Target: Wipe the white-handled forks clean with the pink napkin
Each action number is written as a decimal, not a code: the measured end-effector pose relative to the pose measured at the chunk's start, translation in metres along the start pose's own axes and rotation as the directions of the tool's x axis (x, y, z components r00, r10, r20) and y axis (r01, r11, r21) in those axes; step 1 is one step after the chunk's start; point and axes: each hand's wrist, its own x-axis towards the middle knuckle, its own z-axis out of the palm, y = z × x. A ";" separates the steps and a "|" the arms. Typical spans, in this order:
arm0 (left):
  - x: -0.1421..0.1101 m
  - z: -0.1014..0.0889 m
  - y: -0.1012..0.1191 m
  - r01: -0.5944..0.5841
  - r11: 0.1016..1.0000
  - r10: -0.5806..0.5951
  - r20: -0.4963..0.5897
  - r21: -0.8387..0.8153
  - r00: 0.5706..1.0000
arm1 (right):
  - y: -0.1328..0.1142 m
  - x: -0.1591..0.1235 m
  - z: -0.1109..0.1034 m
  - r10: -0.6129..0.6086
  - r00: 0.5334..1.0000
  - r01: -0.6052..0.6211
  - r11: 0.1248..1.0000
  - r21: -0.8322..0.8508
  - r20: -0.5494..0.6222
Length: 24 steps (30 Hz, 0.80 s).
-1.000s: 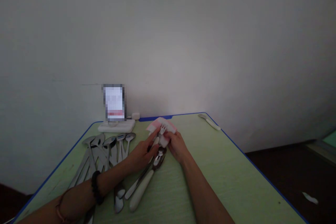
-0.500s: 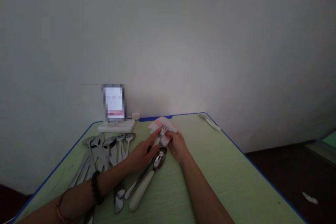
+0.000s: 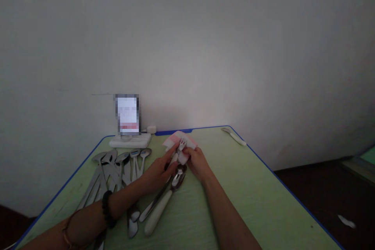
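Observation:
My left hand (image 3: 162, 170) is closed round the pale handle of a fork (image 3: 182, 143), whose tines point away from me. A pink and white cloth (image 3: 189, 140) lies behind and under the fork's head. My right hand (image 3: 198, 162) pinches the cloth at the fork's right side, its thumb close to the tines. Just below both hands, a spoon with a cream handle (image 3: 158, 213) rests on the table beside a slimmer metal-handled piece (image 3: 149, 207). Part of the fork's handle is hidden by my left fingers.
Several metal spoons and other cutlery (image 3: 118, 164) lie in a pile at the left, partly under my left forearm. Behind them a lit device (image 3: 128, 115) stands on a white base (image 3: 130, 140). Another cream-handled utensil (image 3: 234, 136) lies by the green table's (image 3: 249, 195) far right edge.
The cloth has shifted slightly left and its folds have changed around the fork's head. Both hands keep almost the same place and grip.

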 end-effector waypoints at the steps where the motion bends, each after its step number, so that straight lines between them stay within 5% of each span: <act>1: 0.000 0.000 0.000 0.000 1.000 0.000 -0.004 -0.004 1.000 | 0.001 0.000 -0.001 0.000 1.000 0.000 1.000 -0.013 0.010; 8: 0.000 0.000 0.002 -0.006 1.000 0.005 -0.011 -0.030 1.000 | 0.002 0.002 -0.004 0.027 0.999 -0.026 0.998 -0.060 0.018; 15: 0.001 0.000 0.004 -0.005 1.000 0.005 -0.011 -0.023 1.000 | -0.012 -0.004 0.006 0.123 0.992 -0.113 0.957 0.268 -0.021; 24: 0.000 0.000 0.003 0.002 1.000 -0.002 -0.006 -0.014 1.000 | -0.010 -0.007 0.006 0.060 0.998 -0.059 0.997 0.055 -0.018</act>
